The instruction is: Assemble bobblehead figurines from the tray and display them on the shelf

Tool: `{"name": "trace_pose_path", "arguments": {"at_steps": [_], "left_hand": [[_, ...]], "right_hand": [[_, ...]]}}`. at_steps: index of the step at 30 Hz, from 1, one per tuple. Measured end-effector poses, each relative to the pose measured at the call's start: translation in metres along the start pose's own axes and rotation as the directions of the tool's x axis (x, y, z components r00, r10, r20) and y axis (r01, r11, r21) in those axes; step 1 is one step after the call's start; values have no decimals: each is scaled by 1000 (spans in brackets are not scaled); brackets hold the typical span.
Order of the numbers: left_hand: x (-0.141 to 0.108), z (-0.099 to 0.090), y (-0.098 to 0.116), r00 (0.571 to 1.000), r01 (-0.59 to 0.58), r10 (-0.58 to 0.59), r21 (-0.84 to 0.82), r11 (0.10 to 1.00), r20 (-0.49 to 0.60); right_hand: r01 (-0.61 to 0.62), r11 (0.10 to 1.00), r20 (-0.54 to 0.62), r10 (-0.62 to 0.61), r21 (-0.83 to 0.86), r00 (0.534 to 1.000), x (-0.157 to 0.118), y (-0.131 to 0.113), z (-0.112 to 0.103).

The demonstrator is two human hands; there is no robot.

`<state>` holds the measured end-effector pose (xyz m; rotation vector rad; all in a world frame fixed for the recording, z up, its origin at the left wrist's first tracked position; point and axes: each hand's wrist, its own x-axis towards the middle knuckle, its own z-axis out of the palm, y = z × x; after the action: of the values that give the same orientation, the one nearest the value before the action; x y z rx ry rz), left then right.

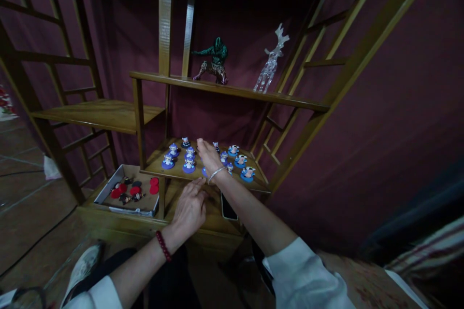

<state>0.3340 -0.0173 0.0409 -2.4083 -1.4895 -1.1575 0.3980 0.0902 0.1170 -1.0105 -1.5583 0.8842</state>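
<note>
Several small figurines on round bases stand in rows on the lower wooden shelf (155,160). Among them are a purple-based one (189,164) at the front and a blue-based one (248,173) at the right. My right hand (209,154), with a silver bracelet, reaches over the middle of the rows; its fingertips point down at the back, and whatever they touch is hidden. My left hand (189,206), with a red bead bracelet, is at the shelf's front edge, fingers bent together near the right wrist. What it holds, if anything, cannot be seen.
An open box (155,204) with red discs (154,182) and dark figures stands at the left. A phone (229,206) lies below the shelf. Above stand a green figure (216,53) and a clear deer (268,65). Wooden posts (139,125) frame the shelves.
</note>
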Motion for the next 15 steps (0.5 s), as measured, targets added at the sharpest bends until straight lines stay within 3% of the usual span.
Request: {"name": "trace_pose_path", "arguments": {"at_steps": [5,11,15], "left_hand": [[-1,-21,-12,998,10,-19,-161,987,-56],[12,-58,-36,956,168,-245,-383,908,-160],[29,-73,-55,918,267,-384,-557,787,-101]], "right_hand": [[8,1000,-79,-9,-9,997,-25,-12,7],[-43,999,-158,39,-23,987,-47,-10,18],[-54,995,-160,40,-81,986,-59,-8,27]]}}
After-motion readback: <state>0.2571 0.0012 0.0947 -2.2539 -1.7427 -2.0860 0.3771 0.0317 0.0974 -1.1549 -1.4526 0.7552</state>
